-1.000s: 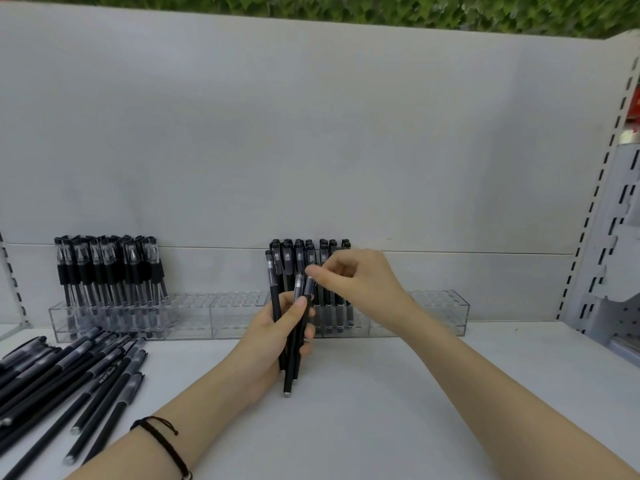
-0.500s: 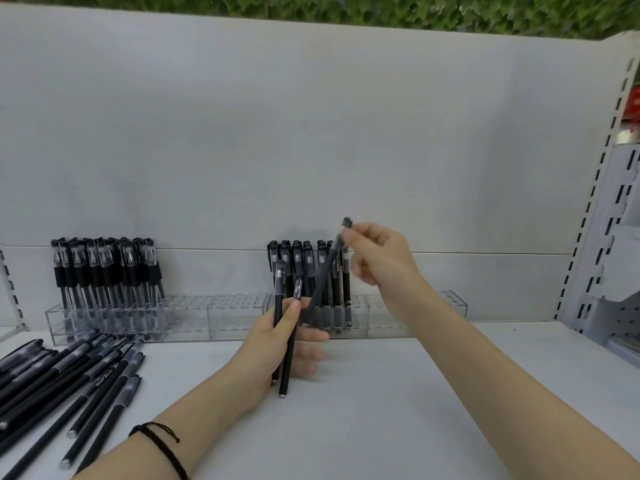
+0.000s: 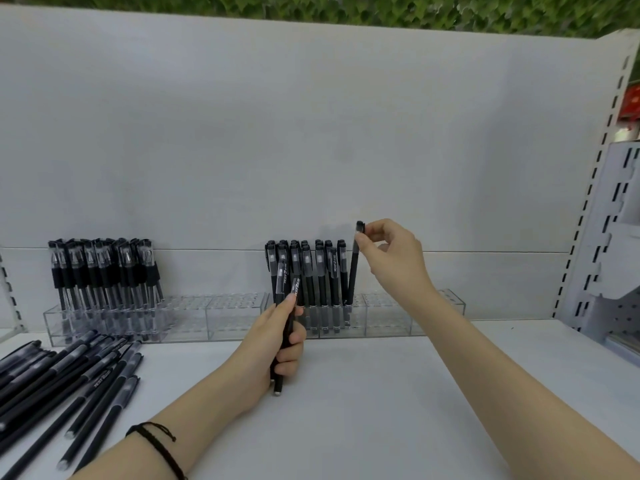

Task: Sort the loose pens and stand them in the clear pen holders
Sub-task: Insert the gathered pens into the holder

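R hand (image 3: pixel 391 261): grip pinches the cap end of one black pen (image 3: pixel 352 275) betw. thumb & forefinger. Pen is nearly upright w/ a slight lean, its lower end in the right clear holder (image 3: pixel 436 311), just beside the last of the standing black pens (image 3: pixel 311 275) in the row there. L hand (image 3: pixel 277 344) is nearer the camera, grip curled round two other pens (image 3: pixel 289 306), held upright, tips down by the white surface (image 3: pixel 381 410); touching or not, can't tell. Left clear holder (image 3: pixel 225 317) carries a batch of clear-barrel pens (image 3: pixel 104 271) at its left end. Loose pens (image 3: pixel 76 372) lie fanned on the surface, far left. Black cord bracelet (image 3: pixel 156 441) on L wrist.
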`<state>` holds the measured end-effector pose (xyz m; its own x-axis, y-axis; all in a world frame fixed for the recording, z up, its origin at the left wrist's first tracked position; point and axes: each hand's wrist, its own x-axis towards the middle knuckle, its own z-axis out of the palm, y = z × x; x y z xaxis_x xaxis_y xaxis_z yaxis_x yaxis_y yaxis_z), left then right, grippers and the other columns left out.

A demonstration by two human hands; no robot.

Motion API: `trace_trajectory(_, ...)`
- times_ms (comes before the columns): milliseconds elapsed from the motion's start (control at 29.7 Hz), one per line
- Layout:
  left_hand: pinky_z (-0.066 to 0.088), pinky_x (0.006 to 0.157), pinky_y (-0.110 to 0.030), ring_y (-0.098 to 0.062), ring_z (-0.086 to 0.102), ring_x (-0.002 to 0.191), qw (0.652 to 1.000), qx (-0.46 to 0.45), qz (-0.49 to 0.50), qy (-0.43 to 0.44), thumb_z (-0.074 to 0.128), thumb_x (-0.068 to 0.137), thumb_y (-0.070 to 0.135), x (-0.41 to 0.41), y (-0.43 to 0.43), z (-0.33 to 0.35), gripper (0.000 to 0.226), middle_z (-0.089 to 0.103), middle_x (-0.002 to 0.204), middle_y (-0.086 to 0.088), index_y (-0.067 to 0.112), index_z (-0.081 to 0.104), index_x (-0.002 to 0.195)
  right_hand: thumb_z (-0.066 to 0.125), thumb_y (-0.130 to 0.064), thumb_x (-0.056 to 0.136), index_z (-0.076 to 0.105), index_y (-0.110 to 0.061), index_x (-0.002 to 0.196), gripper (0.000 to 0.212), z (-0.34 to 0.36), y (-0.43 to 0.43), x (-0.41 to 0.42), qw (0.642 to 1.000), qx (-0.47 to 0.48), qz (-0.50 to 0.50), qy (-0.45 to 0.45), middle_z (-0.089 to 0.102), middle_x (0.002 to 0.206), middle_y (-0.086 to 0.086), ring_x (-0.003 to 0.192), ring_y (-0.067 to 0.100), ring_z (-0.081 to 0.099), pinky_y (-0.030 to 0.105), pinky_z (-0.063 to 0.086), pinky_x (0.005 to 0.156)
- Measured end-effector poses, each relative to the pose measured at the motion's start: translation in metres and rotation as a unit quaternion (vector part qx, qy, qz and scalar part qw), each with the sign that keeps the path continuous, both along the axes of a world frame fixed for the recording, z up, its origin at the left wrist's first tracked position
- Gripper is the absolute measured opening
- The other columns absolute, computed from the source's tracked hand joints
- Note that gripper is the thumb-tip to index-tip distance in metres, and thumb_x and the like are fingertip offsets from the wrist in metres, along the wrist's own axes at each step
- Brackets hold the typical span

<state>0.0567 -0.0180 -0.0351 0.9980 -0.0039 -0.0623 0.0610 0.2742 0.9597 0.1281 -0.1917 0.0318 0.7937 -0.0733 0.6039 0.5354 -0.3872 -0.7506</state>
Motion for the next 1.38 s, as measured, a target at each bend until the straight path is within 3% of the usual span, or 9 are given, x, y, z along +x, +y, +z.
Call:
trace_trajectory(134, 0.020, 0.034, -0.016, -0.009, 0.028, 0.039, 0.999, -0.044, -0.011, -0.009, 0.043, 0.098, 0.017, 0.002, 0.001, -0.001, 0.009, 0.043, 0.057, 0.000, 0.011, 0.047, 0.104, 0.067, -0.030, 0.087, 0.062, -0.021, 0.078, 0.013, -0.008, 0.000, 0.001, 0.987, -0.130, 0.009, 0.093, 0.066, 0.081, -0.004, 0.060, 0.006, 0.054, 0.030, 0.047, 0.064)
trace_trajectory(303, 0.028, 0.039, -0.020, -0.010, 0.036, 0.046, 0.997, -0.019, -0.035, -0.060, 0.044, 0.102, 0.024, -0.001, 0.001, -0.004, 0.020, 0.049, 0.063, 0.000, 0.016, 0.057, 0.114, 0.067, -0.047, 0.080, 0.058, -0.016, 0.061, 0.038, -0.005, 0.000, -0.006, 0.988, -0.129, -0.067, 0.046, 0.056, 0.058, -0.007, 0.056, 0.010, 0.048, 0.031, 0.043, 0.060)
trace_trajectory(403, 0.027, 0.040, -0.019, -0.009, 0.031, 0.047, 0.995, -0.004, -0.058, -0.083, 0.045, 0.100, 0.027, -0.002, 0.000, -0.005, 0.023, 0.046, 0.062, 0.002, 0.019, 0.059, 0.117, 0.068, -0.044, 0.084, 0.064, -0.010, 0.064, 0.039, 0.000, 0.006, -0.017, 0.991, -0.103, 0.070, 0.041, 0.060, 0.057, 0.001, 0.050, 0.005, 0.045, 0.021, 0.039, 0.057)
trace_trajectory(538, 0.025, 0.039, -0.017, -0.007, 0.032, 0.046, 0.992, 0.017, -0.069, -0.108, 0.049, 0.097, 0.027, -0.003, -0.001, -0.005, 0.027, 0.048, 0.063, 0.001, 0.014, 0.057, 0.120, 0.071, -0.036, 0.086, 0.072, -0.015, 0.071, 0.026, 0.002, 0.015, -0.031, 0.959, -0.162, 0.219, 0.083, 0.069, 0.065, -0.005, 0.049, -0.001, 0.048, 0.010, 0.035, 0.050)
trace_trajectory(639, 0.024, 0.038, -0.017, -0.007, 0.032, 0.045, 0.990, 0.025, -0.059, -0.122, 0.053, 0.090, 0.033, -0.002, -0.001, -0.003, 0.034, 0.051, 0.064, 0.000, 0.011, 0.061, 0.115, 0.068, -0.033, 0.089, 0.070, -0.009, 0.075, 0.028, 0.003, 0.014, -0.029, 0.954, -0.135, 0.244, 0.108, 0.062, 0.057, 0.002, 0.046, 0.009, 0.041, 0.017, 0.034, 0.048)
trace_trajectory(740, 0.019, 0.035, -0.016, -0.006, 0.031, 0.041, 0.994, 0.029, -0.030, -0.096, 0.050, 0.092, 0.037, 0.000, 0.000, -0.003, 0.034, 0.052, 0.061, 0.001, 0.007, 0.062, 0.103, 0.057, -0.027, 0.096, 0.065, -0.007, 0.090, 0.022, 0.005, 0.012, -0.025, 0.960, -0.014, 0.257, 0.113, 0.055, 0.058, 0.003, 0.042, 0.010, 0.040, 0.015, 0.029, 0.041)
trace_trajectory(908, 0.016, 0.036, -0.015, -0.007, 0.024, 0.038, 0.999, 0.035, -0.008, -0.014, 0.037, 0.098, 0.051, 0.002, 0.003, -0.004, 0.046, 0.043, 0.052, 0.003, 0.010, 0.058, 0.097, 0.044, -0.022, 0.102, 0.054, -0.016, 0.091, 0.016, 0.014, -0.001, -0.010, 0.984, 0.126, 0.123, 0.024, 0.054, 0.077, -0.006, 0.045, 0.004, 0.040, 0.015, 0.032, 0.044)
trace_trajectory(1076, 0.017, 0.036, -0.015, -0.008, 0.023, 0.038, 1.000, 0.008, -0.018, 0.003, 0.035, 0.103, 0.043, 0.003, 0.003, -0.004, 0.036, 0.039, 0.052, 0.003, 0.013, 0.055, 0.100, 0.042, -0.030, 0.102, 0.050, -0.020, 0.092, 0.017, 0.005, -0.018, 0.005, 0.995, 0.037, -0.035, -0.082, 0.050, 0.078, -0.011, 0.067, 0.008, 0.043, 0.026, 0.034, 0.063)
trace_trajectory(1378, 0.015, 0.037, -0.016, -0.008, 0.024, 0.038, 0.999, 0.001, -0.029, 0.021, 0.037, 0.101, 0.027, 0.003, 0.004, -0.003, 0.022, 0.039, 0.053, 0.003, 0.014, 0.054, 0.095, 0.042, -0.030, 0.102, 0.055, -0.009, 0.102, 0.024, -0.014, -0.012, 0.013, 0.991, -0.097, -0.060, -0.076, 0.062, 0.095, 0.003, 0.089, 0.021, 0.056, 0.040, 0.045, 0.076)
